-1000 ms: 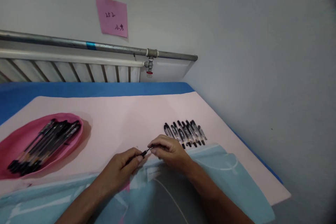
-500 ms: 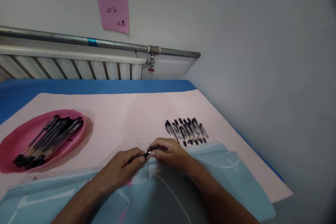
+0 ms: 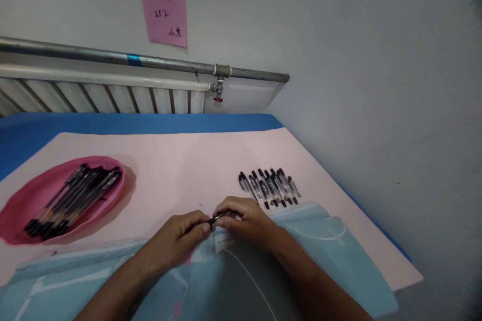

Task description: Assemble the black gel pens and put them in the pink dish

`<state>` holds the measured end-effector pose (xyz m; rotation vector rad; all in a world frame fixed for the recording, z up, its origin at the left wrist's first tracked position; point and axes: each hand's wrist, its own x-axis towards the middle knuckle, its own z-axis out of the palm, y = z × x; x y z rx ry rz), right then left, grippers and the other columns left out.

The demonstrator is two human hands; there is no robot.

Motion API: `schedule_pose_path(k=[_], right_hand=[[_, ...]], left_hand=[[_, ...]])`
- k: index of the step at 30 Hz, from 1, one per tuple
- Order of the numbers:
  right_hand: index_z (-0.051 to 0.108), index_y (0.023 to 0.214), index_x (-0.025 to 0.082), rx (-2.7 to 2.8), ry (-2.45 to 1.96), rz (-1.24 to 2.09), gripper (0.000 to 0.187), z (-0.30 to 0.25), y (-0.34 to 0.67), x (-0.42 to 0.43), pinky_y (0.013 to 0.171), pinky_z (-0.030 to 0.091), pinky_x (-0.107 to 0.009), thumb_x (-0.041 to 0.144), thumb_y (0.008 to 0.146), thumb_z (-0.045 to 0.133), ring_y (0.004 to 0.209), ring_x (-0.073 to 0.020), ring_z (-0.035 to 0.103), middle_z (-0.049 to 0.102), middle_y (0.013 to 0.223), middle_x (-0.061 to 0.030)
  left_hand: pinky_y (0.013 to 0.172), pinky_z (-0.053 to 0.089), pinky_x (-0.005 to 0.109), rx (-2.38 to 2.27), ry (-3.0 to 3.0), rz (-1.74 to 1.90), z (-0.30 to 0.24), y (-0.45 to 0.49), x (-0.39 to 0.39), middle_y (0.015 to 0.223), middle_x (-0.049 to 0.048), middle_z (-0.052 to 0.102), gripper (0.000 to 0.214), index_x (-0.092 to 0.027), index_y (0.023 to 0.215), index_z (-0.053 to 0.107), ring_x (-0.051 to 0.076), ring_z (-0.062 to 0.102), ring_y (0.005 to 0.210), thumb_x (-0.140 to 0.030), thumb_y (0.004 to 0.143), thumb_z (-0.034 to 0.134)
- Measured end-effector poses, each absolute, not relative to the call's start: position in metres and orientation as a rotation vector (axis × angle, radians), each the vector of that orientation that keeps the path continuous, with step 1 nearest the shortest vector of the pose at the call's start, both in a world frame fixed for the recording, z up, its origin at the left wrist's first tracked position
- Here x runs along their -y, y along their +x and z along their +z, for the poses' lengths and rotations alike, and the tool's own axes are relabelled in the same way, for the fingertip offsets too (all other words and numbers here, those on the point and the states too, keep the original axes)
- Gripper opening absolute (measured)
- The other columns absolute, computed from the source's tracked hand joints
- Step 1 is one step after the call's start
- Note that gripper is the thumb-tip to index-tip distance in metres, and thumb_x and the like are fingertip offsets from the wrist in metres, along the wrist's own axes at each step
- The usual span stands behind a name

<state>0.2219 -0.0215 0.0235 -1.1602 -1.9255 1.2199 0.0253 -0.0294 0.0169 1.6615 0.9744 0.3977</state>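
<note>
My left hand (image 3: 184, 235) and my right hand (image 3: 244, 218) meet near the front edge of the pink sheet, both with fingers closed in a pinch. Between their fingertips a short stretch of a slim black pen (image 3: 214, 219) shows, with a lighter, shiny part toward the right. My fingers hide the rest of it. Just beyond my right hand lies a group of pens (image 3: 269, 188) with dark caps and clear barrels, side by side on the sheet. Over to the left, a pink oval basin (image 3: 18, 205) holds many similar pens (image 3: 75, 200), lying slantwise in a bundle.
A pale pink sheet (image 3: 169, 160) covers the blue tabletop (image 3: 169, 123). Light blue patterned cloth (image 3: 316, 251) lies along the near edge, under my forearms. Behind the table are a radiator (image 3: 124, 98), a metal pipe (image 3: 176, 64) and a pink note (image 3: 165, 17) on the wall.
The whole view has shifted slightly. Both hands keep their pinch, and slightly more of the pen shows between the fingertips. The basin and the laid-out pens stay put.
</note>
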Motion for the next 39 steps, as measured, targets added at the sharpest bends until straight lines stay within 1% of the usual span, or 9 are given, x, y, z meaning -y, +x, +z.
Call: schedule_pose_path(k=[3, 7, 12, 15, 18, 24, 29, 35, 39], right_hand=[[0.063, 0.076, 0.015, 2.022, -1.164, 1.124, 0.012, 0.0168, 0.2208, 0.0208, 0.057, 0.037, -0.019, 0.025, 0.077, 0.056, 0.063, -0.0092, 0.05, 0.058, 0.068, 0.0009], [0.06, 0.069, 0.014, 2.111, -1.171, 1.059, 0.028, 0.0135, 0.221, 0.0208, 0.055, 0.035, -0.02, 0.032, 0.085, 0.045, 0.06, -0.0092, 0.048, 0.054, 0.062, 0.001], [0.059, 0.088, 0.016, 2.035, -1.163, 1.149, 0.015, 0.0186, 0.2226, 0.0225, 0.057, 0.038, -0.019, 0.027, 0.077, 0.056, 0.064, -0.0098, 0.051, 0.059, 0.073, 0.0007], [0.059, 0.078, 0.016, 2.079, -1.174, 1.109, 0.012, 0.0174, 0.2226, 0.0222, 0.056, 0.036, -0.019, 0.026, 0.08, 0.053, 0.061, -0.0088, 0.049, 0.057, 0.066, 0.0019], [0.056, 0.067, 0.015, 2.153, -1.208, 1.045, 0.025, 0.0157, 0.2227, 0.022, 0.052, 0.033, -0.019, 0.031, 0.084, 0.046, 0.057, -0.008, 0.045, 0.052, 0.06, 0.0029], [0.058, 0.085, 0.016, 2.082, -1.143, 1.167, 0.013, 0.0172, 0.2229, 0.0241, 0.055, 0.037, -0.018, 0.027, 0.079, 0.054, 0.061, -0.0086, 0.048, 0.056, 0.068, 0.0025], [0.054, 0.066, 0.015, 2.21, -1.197, 0.98, 0.027, 0.0157, 0.2214, 0.0234, 0.053, 0.033, -0.019, 0.031, 0.085, 0.045, 0.057, -0.0081, 0.044, 0.051, 0.06, 0.0029], [0.057, 0.083, 0.016, 2.146, -1.151, 1.107, 0.016, 0.0161, 0.2248, 0.0226, 0.054, 0.035, -0.018, 0.031, 0.081, 0.051, 0.06, -0.0087, 0.047, 0.054, 0.066, 0.0029], [0.053, 0.066, 0.016, 2.248, -1.155, 0.981, 0.025, 0.0134, 0.2228, 0.0228, 0.053, 0.032, -0.019, 0.031, 0.085, 0.045, 0.058, -0.0083, 0.044, 0.05, 0.06, 0.0032]], left_hand=[[0.055, 0.03, 0.021, -0.971, 1.676, 0.396, 0.0163, 0.0259, 0.0292, 0.063, -0.0044, 0.042, 0.03, -0.018, 0.079, 0.056, 0.011, 0.038, 0.06, -0.04, 0.085, 0.037], [0.055, 0.03, 0.022, -0.974, 1.691, 0.379, 0.0152, 0.0264, 0.0298, 0.063, -0.0044, 0.043, 0.029, -0.018, 0.08, 0.056, 0.011, 0.038, 0.059, -0.04, 0.085, 0.037], [0.054, 0.031, 0.021, -0.983, 1.704, 0.382, 0.0175, 0.0269, 0.0298, 0.063, -0.0039, 0.045, 0.028, -0.018, 0.078, 0.056, 0.011, 0.039, 0.06, -0.038, 0.085, 0.038], [0.054, 0.031, 0.021, -0.986, 1.712, 0.366, 0.0174, 0.0277, 0.0302, 0.063, -0.0039, 0.045, 0.028, -0.019, 0.082, 0.057, 0.011, 0.039, 0.059, -0.039, 0.085, 0.037], [0.054, 0.031, 0.021, -0.982, 1.732, 0.364, 0.0157, 0.0281, 0.0309, 0.062, -0.0042, 0.044, 0.029, -0.019, 0.081, 0.056, 0.011, 0.039, 0.059, -0.04, 0.086, 0.037], [0.053, 0.031, 0.021, -1.008, 1.737, 0.365, 0.0141, 0.0276, 0.0309, 0.061, -0.0043, 0.045, 0.03, -0.018, 0.077, 0.056, 0.01, 0.039, 0.058, -0.041, 0.085, 0.038], [0.055, 0.032, 0.022, -0.995, 1.759, 0.346, 0.0145, 0.0286, 0.0306, 0.063, -0.0036, 0.047, 0.031, -0.019, 0.079, 0.056, 0.011, 0.042, 0.06, -0.041, 0.085, 0.036], [0.054, 0.032, 0.022, -1.007, 1.75, 0.362, 0.016, 0.0283, 0.0304, 0.063, -0.0034, 0.046, 0.03, -0.019, 0.077, 0.055, 0.011, 0.041, 0.06, -0.041, 0.085, 0.036], [0.053, 0.03, 0.022, -1.005, 1.751, 0.347, 0.0154, 0.0278, 0.0317, 0.061, -0.0036, 0.044, 0.032, -0.019, 0.079, 0.056, 0.011, 0.039, 0.058, -0.042, 0.086, 0.035]])
